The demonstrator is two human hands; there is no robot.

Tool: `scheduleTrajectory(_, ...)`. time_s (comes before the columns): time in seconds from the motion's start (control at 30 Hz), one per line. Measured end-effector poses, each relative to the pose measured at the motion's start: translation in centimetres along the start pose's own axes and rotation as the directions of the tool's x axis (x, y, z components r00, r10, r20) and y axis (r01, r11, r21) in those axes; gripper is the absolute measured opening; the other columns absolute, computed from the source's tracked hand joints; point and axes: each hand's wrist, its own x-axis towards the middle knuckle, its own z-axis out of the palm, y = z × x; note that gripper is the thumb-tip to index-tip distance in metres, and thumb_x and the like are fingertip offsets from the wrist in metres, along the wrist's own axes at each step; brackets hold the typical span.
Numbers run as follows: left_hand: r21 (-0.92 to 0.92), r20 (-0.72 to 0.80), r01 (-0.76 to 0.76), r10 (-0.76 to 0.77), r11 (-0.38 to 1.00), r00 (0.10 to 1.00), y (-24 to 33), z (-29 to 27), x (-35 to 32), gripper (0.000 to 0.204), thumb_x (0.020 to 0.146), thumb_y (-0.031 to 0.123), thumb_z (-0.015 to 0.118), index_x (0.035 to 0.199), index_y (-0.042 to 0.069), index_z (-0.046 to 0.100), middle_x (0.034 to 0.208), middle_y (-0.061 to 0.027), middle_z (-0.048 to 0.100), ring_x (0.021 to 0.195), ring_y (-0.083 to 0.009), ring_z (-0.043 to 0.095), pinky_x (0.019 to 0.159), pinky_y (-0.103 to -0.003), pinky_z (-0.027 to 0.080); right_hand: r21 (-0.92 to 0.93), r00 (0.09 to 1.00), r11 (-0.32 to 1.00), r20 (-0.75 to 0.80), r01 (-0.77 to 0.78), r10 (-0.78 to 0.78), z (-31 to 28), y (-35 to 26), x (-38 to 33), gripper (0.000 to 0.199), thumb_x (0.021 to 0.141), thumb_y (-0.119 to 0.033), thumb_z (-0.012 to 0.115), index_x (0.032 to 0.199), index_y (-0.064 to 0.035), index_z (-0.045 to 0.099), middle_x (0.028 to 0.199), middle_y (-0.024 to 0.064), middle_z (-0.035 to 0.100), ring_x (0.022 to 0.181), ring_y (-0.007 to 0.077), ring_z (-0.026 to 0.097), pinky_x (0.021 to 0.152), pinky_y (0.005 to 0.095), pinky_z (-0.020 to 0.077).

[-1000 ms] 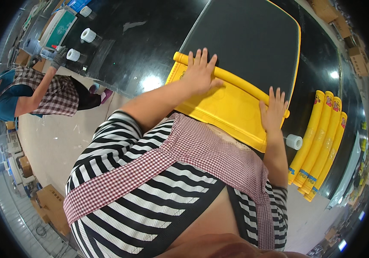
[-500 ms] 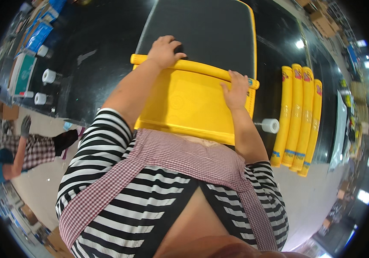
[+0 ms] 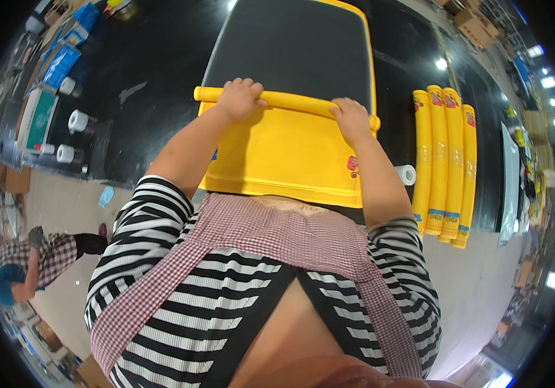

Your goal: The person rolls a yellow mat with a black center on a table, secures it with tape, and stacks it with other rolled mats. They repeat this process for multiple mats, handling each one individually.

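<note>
A yellow sheet-like mat (image 3: 277, 155) lies spread in front of me, its printed yellow face up on the near side. Beyond it stretches a dark grey face (image 3: 290, 45) with a yellow border. Between the two runs a narrow yellow roll (image 3: 297, 103), lying crosswise. My left hand (image 3: 238, 100) is curled over the roll left of its middle. Near the roll's right end, my right hand (image 3: 353, 119) grips it with the fingers bent over the top. The undersides of both hands are hidden.
Several finished yellow rolls (image 3: 439, 161) lie side by side at the right of the black table (image 3: 122, 136). A white tape roll (image 3: 406, 174) stands by my right forearm; more rolls (image 3: 78, 120) stand at left. Another person (image 3: 38, 258) is at the far left.
My left hand has drawn in from a spread pose and now curls round the roll. My right hand has shifted inward from the roll's right end. The roll lies more level in view.
</note>
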Motion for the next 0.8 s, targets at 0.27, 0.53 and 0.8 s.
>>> scheduleTrajectory(0.27,-0.088,-0.044,-0.044,0.040,0.995,0.998,5.5,2.4,-17.8,0.039,0.088,0.037,0.076,0.117,0.015,0.065,0.109,-0.0078,0.058,0.108,-0.0280,0.055,0.096,-0.044,0.043,0.092,0.991,0.991,-0.096,0.101,-0.092,2.7,-4.2,-19.5,0.032,0.089,-0.026,0.072,0.118,-0.0116,0.072,0.112,0.0129,0.066,0.105,0.0362,0.061,0.093,0.0487,0.0449)
scheduleTrajectory(0.53,-0.131,-0.016,-0.090,0.089,0.987,0.996,1.7,0.3,-10.3,0.062,0.096,0.049,0.068,0.150,0.022,0.056,0.164,-0.0194,0.036,0.152,-0.0411,0.030,0.125,-0.054,0.020,0.096,0.985,0.993,-0.166,0.068,-0.052,1.1,-3.3,-10.6,0.037,0.088,-0.022,0.077,0.122,-0.0098,0.074,0.150,0.0171,0.054,0.135,0.0363,0.051,0.110,0.0508,0.0400)
scheduleTrajectory(0.8,-0.045,-0.260,-0.211,0.192,0.976,0.946,-1.0,1.0,-4.0,0.028,0.097,0.031,0.069,0.118,0.012,0.074,0.135,-0.0122,0.064,0.134,-0.0292,0.052,0.115,-0.043,0.038,-0.007,0.952,0.970,-0.189,0.242,-0.239,2.8,-9.1,-11.0,0.054,0.094,-0.029,0.072,0.144,-0.0119,0.059,0.154,0.0139,0.052,0.146,0.0338,0.044,0.121,0.0531,0.0310)
